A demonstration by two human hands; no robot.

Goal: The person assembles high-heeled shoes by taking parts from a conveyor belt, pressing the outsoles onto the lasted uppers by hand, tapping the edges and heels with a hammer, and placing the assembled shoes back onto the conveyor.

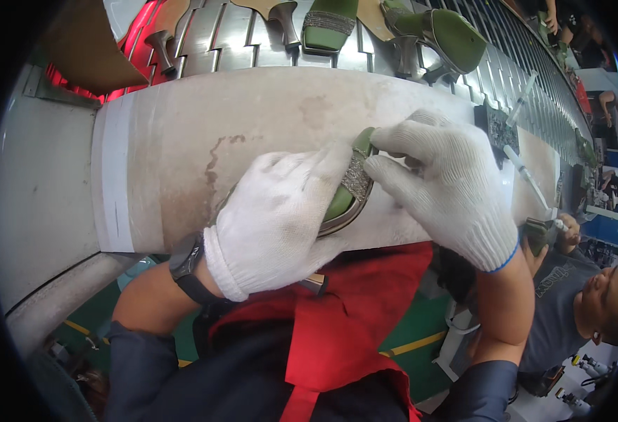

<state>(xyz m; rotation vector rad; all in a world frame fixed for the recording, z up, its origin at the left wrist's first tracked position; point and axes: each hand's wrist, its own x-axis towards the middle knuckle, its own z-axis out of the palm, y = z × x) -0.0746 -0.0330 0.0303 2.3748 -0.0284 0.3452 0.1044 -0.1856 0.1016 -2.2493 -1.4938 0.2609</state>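
Observation:
A green high-heeled sandal (340, 202) with a glittering strap (356, 176) is tilted over the near edge of the pale worktop. My left hand (274, 211), in a white knit glove, wraps around it from the left and hides much of its body. Below that hand a shiny heel tip (314, 283) pokes out. My right hand (439, 172), gloved the same way, has thumb and forefinger bent against the right side of the sandal, by the strap and the end of the sole. Whether anything small lies between those fingertips is hidden.
Beyond the stained worktop (175, 148) runs a metal slat conveyor (252, 46) bearing several sandals (456, 42). Syringe-like applicators (525, 172) and a dark block (493, 126) stand at the right. A co-worker (569, 309) sits close on the right, holding a green shoe.

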